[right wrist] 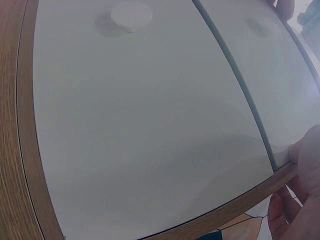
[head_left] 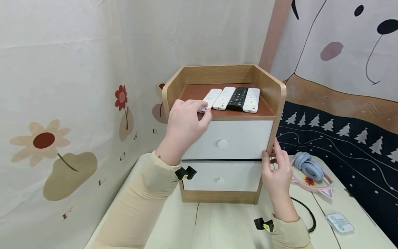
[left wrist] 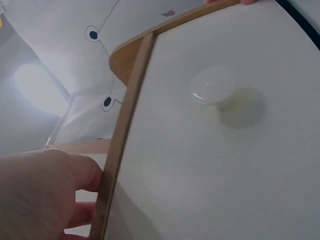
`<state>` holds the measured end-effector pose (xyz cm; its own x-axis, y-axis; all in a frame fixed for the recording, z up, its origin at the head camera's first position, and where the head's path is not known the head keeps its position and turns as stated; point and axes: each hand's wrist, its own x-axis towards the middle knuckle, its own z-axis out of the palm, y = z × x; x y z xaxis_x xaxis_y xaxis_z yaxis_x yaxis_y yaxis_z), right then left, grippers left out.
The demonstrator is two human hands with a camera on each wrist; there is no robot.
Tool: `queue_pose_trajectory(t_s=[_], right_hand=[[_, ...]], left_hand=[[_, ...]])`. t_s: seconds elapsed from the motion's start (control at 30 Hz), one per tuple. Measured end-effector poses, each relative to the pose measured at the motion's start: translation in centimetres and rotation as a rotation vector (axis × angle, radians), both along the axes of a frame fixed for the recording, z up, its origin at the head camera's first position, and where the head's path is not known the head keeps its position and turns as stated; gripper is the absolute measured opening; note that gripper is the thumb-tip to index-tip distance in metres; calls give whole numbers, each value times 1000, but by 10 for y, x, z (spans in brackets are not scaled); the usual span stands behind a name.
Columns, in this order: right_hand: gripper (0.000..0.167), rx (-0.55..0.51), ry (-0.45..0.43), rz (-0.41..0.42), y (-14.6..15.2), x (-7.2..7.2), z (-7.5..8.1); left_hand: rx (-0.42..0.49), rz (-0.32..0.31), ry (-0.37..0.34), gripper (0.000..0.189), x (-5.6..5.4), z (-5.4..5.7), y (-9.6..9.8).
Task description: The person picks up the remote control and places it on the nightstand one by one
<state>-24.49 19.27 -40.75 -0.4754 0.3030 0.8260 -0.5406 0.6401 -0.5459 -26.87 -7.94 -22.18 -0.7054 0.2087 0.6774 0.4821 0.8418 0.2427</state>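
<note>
A small wooden cabinet (head_left: 219, 196) with two white drawers stands on the table, both drawers closed. On its brown top, a row of remote controls lies side by side: a white remote control (head_left: 214, 94) at the left, another white one (head_left: 225, 97), a black one (head_left: 238, 98) and a white one (head_left: 252, 99) at the right. My left hand (head_left: 185, 121) pinches the near end of the leftmost white remote between thumb and fingers. Lower down, my right hand (head_left: 278, 173) grips the cabinet's right edge, thumb on the front and fingers around the side.
Blue headphones (head_left: 309, 166) with a pink cat-ear band lie right of the cabinet on the pale table (head_left: 230, 224). Nearer are a coiled black cable (head_left: 311, 212) and a clear case (head_left: 340, 223). Raised sides border the cabinet top. Printed curtains (head_left: 81, 103) hang behind and at the left.
</note>
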Motion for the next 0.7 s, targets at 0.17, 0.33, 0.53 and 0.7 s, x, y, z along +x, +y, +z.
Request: queue_pose_trajectory(t_s=[0.17,0.33,0.53,0.7], right_hand=[[62,-7,-7,-7,4,2,1],[61,-13,-18,-18,6,4,2],[61,-14,-23,-20,7,5,1],[61,-7,-26,-13,7,8,3]], left_hand=[[-27,44,-140,44,0,7,7],[-39,68,-176,46,1,8,13],[-21,66,-102,45,2,1,14],[55,-18,88,40,0,-14,7]])
